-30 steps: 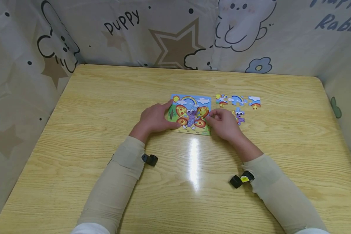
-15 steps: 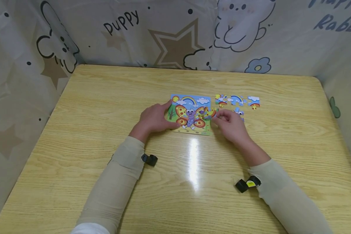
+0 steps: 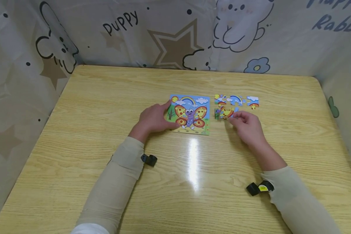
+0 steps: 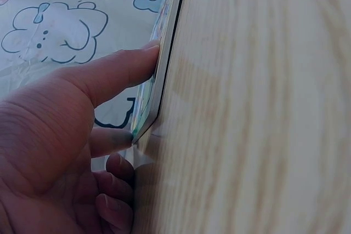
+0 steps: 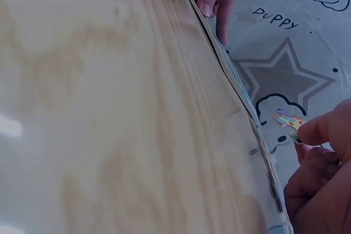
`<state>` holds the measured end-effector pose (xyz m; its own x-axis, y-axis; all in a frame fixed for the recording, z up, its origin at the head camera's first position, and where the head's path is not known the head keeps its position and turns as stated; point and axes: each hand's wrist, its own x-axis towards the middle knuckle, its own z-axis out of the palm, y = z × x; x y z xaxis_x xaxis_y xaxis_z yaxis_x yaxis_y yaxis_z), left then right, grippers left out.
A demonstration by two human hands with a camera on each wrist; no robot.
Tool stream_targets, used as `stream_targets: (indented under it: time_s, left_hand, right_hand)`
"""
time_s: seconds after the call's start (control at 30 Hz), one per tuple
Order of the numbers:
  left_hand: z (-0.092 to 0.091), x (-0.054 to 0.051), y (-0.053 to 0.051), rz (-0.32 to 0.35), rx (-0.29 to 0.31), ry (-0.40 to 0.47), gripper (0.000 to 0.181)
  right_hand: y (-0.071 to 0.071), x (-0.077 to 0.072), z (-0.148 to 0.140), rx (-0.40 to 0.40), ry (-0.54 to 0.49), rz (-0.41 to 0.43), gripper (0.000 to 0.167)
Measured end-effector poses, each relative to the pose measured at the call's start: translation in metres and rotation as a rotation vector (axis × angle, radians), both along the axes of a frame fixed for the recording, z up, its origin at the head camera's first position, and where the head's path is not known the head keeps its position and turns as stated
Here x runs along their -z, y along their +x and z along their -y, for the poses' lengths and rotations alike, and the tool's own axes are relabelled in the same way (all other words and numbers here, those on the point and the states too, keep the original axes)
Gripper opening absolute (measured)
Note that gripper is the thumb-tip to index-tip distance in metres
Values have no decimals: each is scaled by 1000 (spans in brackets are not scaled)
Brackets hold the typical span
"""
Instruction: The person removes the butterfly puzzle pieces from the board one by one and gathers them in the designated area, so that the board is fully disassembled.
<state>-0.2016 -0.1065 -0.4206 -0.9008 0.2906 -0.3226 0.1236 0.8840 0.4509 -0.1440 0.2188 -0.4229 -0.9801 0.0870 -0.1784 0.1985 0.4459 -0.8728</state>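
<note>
A square puzzle board (image 3: 190, 112) with a butterfly picture lies on the table. My left hand (image 3: 153, 117) rests at its left side, thumb on the near part and index finger at the edge. In the left wrist view the thumb (image 4: 123, 72) presses on the board's near rim and the other fingers curl beside it. My right hand (image 3: 250, 128) pinches a puzzle piece (image 3: 226, 112) showing a yellow and red wing, right of the board. The right wrist view shows this wing piece (image 5: 289, 119) between thumb and finger. Its contact with the table cannot be told.
Behind the held piece lie a sun piece (image 3: 220, 98), a rainbow piece (image 3: 235, 99) and a cloud piece (image 3: 253, 100) in a row. Another piece is mostly hidden by the held one. The wooden table (image 3: 169, 195) meets a printed cloth (image 3: 134, 42).
My right hand has moved right from the board's right edge, carrying the wing piece off the board toward the loose pieces. My left hand has stayed on the board.
</note>
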Motion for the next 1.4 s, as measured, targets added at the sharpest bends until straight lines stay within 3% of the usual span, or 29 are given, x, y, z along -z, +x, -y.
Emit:
stream_targets:
  time_s: [0.73, 0.97, 1.4]
  left_hand:
    - [0, -3, 3, -11, 6, 5, 105]
    - [0, -2, 4, -14, 10, 11, 106]
    - [1, 0, 2, -8, 10, 4, 106]
  right_hand:
    - [7, -5, -59, 132, 84, 82, 37]
    - [8, -4, -76, 137, 121, 112, 40]
    - [3, -1, -84, 65, 213, 153, 43]
